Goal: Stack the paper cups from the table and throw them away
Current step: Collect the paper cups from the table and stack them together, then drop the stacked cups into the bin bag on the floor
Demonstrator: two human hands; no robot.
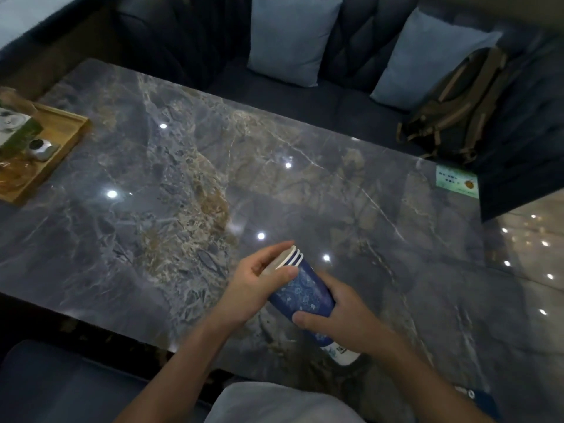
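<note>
A stack of blue patterned paper cups (302,294) with white rims is held tilted above the near edge of the marble table (189,190), its open end pointing up and left. My left hand (259,282) wraps around the rim end, fingers over the mouth. My right hand (341,315) grips the stack's lower body, and the white bottom of the stack pokes out below that hand. No other cups show on the table.
A wooden tray (65,138) with a small metal item and packets sits at the table's left edge. A green sticker (456,181) marks the far right corner. Beyond is a dark sofa with two pale cushions (290,38) and a backpack (451,111).
</note>
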